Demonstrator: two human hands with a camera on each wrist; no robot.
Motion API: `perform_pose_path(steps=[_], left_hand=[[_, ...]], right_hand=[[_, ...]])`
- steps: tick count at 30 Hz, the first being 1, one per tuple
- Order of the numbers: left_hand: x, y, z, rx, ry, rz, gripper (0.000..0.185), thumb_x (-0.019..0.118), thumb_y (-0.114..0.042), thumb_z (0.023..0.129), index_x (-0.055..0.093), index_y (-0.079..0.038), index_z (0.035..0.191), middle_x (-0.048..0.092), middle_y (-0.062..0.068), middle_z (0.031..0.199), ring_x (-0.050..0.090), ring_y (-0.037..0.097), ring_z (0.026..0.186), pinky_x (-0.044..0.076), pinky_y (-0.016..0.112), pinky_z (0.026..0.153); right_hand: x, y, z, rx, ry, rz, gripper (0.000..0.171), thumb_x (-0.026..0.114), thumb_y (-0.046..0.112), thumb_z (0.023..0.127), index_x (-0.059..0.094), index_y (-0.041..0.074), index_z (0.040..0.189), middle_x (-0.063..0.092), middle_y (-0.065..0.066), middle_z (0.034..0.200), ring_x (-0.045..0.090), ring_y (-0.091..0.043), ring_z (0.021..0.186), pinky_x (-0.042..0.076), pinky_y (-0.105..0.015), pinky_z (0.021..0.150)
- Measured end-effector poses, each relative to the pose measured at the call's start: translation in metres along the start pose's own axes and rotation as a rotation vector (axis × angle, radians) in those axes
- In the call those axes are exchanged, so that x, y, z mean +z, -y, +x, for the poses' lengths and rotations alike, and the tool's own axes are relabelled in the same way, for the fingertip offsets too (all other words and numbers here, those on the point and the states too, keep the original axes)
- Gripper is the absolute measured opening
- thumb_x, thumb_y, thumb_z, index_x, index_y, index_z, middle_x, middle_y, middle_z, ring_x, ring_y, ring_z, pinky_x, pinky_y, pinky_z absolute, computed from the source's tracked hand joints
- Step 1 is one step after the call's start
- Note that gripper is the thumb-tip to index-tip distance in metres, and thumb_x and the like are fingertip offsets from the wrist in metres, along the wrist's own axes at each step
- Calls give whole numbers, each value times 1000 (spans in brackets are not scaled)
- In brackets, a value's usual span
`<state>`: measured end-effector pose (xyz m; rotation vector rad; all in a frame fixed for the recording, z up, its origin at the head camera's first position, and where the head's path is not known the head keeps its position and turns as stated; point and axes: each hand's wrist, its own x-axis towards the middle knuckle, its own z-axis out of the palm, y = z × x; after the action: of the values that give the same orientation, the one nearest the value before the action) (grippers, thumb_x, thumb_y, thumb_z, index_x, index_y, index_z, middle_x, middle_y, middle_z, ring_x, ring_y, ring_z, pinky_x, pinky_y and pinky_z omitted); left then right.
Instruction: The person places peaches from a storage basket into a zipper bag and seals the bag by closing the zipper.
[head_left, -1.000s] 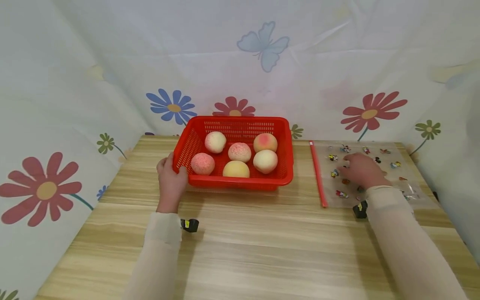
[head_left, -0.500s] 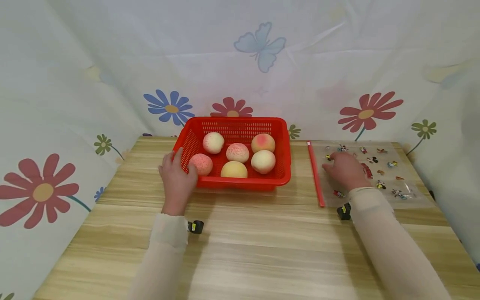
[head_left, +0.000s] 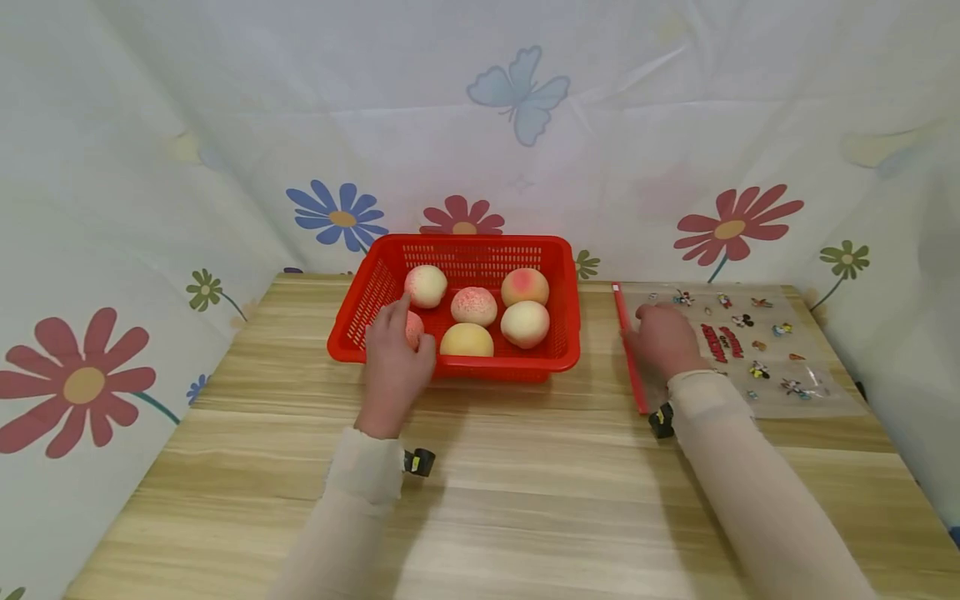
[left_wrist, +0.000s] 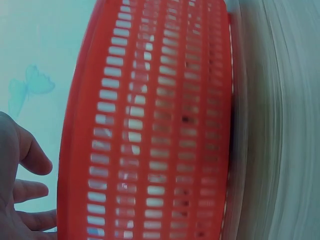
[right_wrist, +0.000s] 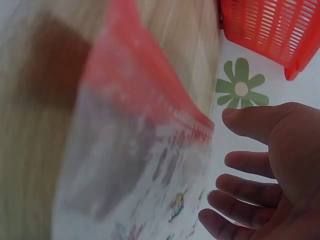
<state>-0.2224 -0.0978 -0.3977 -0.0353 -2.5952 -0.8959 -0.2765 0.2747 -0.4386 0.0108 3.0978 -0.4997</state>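
Five peaches in basket point(head_left: 562, 333); sixth peach point(head_left: 412, 328) at front-left corner mostly covered by left hand point(head_left: 395, 367). Basket red, slotted, on table point(head_left: 525, 500) toward rear centre, near backdrop.

Head view: left hand reaching over front rim of basket, fingers draped on sixth peach, slightly spread; whether closed round it cannot be told from above. Left wrist view: only outer basket wall point(left_wrist: 160, 125) and table edge visible, plus fingers point(left_wrist: 30, 190) loosely apart above rim; no peach seen through the slots clearly. Contact with peach not confirmed in that view.

Head view: right hand point(head_left: 660, 342) resting on left edge of bag point(head_left: 750, 350), just beside red zip strip point(head_left: 628, 350); bag flat on table, right of basket, apart from it. Right wrist view: fingers point(right_wrist: 250, 165) straight-ish and apart, hovering close over bag point(right_wrist: 140, 165), nothing pinched; zip strip point(right_wrist: 150, 85) blurred, basket corner point(right_wrist: 275, 30) beyond. Printed cartoon figures on bag legible only in head view.

Surroundings: white flowered cloth point(head_left: 225, 125) draped behind and at both sides of table. Small black wrist cameras under both sleeves. Front rim of basket and left hand together hide most of sixth peach.
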Motion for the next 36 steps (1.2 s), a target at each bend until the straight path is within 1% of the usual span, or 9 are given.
perform_pose_path(steps=[4, 8, 13, 16, 21, 23, 30, 33, 36], left_hand=[[6, -10, -3, 36, 18, -6, 67, 60, -15, 85, 38, -9, 148, 47, 17, 141, 42, 35, 128, 45, 53, 103], [11, -20, -5, 56, 58, -25, 68, 59, -16, 84, 37, -10, 148, 47, 16, 142, 46, 34, 127, 48, 53, 100], [17, -31, -8, 51, 129, -83, 71, 57, -18, 86, 31, -12, 151, 42, 12, 148, 46, 31, 131, 47, 53, 102], [21, -38, -10, 55, 154, -116, 70, 56, -18, 87, 30, -13, 152, 42, 11, 149, 47, 31, 130, 46, 52, 103], [27, -51, -14, 70, 201, -180, 69, 55, -18, 89, 29, -15, 152, 40, 11, 149, 49, 31, 128, 46, 50, 103], [31, -55, -16, 76, 218, -200, 68, 54, -18, 89, 29, -16, 152, 39, 10, 150, 48, 31, 130, 45, 50, 105], [39, -69, -18, 119, 238, -236, 67, 55, -16, 89, 31, -13, 151, 41, 10, 150, 44, 28, 135, 42, 48, 109], [41, -75, -19, 144, 249, -251, 67, 55, -15, 89, 30, -12, 152, 41, 11, 150, 44, 28, 135, 41, 47, 109], [43, -80, -20, 160, 262, -279, 68, 55, -15, 89, 30, -14, 152, 41, 10, 149, 45, 27, 133, 42, 45, 109]], right_hand=[[4, 3, 3, 21, 5, -1, 46, 61, 28, 92, 58, -8, 120, 59, -25, 107, 56, -36, 92, 51, -52, 84], [9, 5, 7, 49, 9, 1, 47, 62, 29, 91, 57, -8, 120, 57, -23, 104, 55, -34, 87, 52, -49, 81], [12, 5, 11, 49, 9, -13, 46, 62, 27, 90, 56, -8, 120, 57, -22, 102, 57, -33, 84, 52, -48, 77], [13, 5, 13, 39, 9, -24, 45, 62, 25, 90, 56, -9, 119, 58, -23, 101, 57, -33, 83, 52, -48, 77], [12, 4, 13, 36, 11, -19, 38, 59, 20, 89, 58, -9, 113, 57, -22, 96, 55, -32, 80, 51, -46, 72], [12, 3, 13, 27, 7, -11, 34, 58, 17, 88, 58, -9, 111, 57, -21, 94, 55, -32, 79, 50, -46, 71], [9, 6, 12, 31, 2, 27, 24, 54, 9, 89, 57, -6, 107, 63, -22, 90, 59, -32, 75, 52, -44, 65], [8, 8, 12, 36, -8, 33, 21, 51, 6, 91, 58, -6, 107, 65, -23, 93, 61, -33, 77, 54, -45, 67], [6, 9, 11, 39, -17, 35, 24, 49, 6, 93, 59, -6, 110, 66, -24, 99, 63, -34, 84, 54, -48, 74]])
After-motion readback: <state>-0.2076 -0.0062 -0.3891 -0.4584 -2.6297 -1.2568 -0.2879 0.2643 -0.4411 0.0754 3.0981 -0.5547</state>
